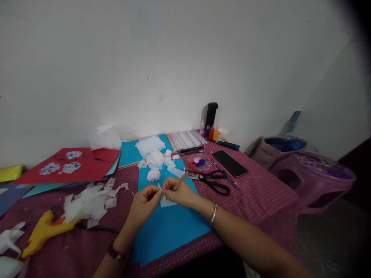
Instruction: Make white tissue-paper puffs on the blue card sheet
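Observation:
Over a blue sheet (171,231), both hands meet at a small piece of white paper (160,188). My left hand (145,202) pinches it between thumb and fingertips. The fingertips of my right hand (181,195) close on the same piece, while a flat wooden stick (181,180) is tucked in that hand and points up to the right. Below the fingers lies another white paper (167,202), partly hidden. Just beyond sits a fluffy pale paper flower (153,174), with white paper pieces (156,158) heaped behind it. Black-handled scissors (213,180) rest right of my right hand.
A yellow glue gun (43,233) and paper scraps (89,202) lie left. Red card (84,170) bears blue-dotted flowers. Rightward are a phone (230,163), paint palette (199,162), brush (227,177) and paint bottles (211,132). A pink stool (313,181) stands beyond the table's right edge.

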`<state>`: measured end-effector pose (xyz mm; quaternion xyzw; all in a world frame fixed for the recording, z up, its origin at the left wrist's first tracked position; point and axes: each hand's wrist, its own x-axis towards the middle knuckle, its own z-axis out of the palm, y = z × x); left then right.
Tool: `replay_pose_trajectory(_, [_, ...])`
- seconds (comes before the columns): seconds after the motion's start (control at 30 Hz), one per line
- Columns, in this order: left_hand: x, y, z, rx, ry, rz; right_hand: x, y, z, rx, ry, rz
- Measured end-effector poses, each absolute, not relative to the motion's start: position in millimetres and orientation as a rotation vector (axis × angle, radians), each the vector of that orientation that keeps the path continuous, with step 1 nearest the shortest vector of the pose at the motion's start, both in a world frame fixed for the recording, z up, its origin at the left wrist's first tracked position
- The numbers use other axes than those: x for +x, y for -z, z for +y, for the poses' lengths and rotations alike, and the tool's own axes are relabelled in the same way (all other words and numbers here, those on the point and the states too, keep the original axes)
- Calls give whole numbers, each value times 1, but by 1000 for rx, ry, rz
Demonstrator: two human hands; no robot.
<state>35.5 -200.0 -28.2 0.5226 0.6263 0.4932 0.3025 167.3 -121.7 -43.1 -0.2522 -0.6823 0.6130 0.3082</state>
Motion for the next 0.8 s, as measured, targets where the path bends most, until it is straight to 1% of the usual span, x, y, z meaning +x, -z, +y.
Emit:
replay_pose_trajectory(0.27, [37, 27, -201, 1349, -1273, 1631, 167, 47, -121, -627, -1587, -1807])
replay_pose_trajectory(0.43, [38, 29, -200, 1337, -1340, 1658, 166, 45, -124, -688, -1575, -1797])
replay_pose_trajectory(0.7, [37, 29, -200, 1328, -1376, 1631, 167, 41, -123, -710, -1770, -1755])
replay_pose_trajectory(0.8, [36, 30, -201, 1315, -1375, 1617, 167, 40, -122, -709, -1790, -1744])
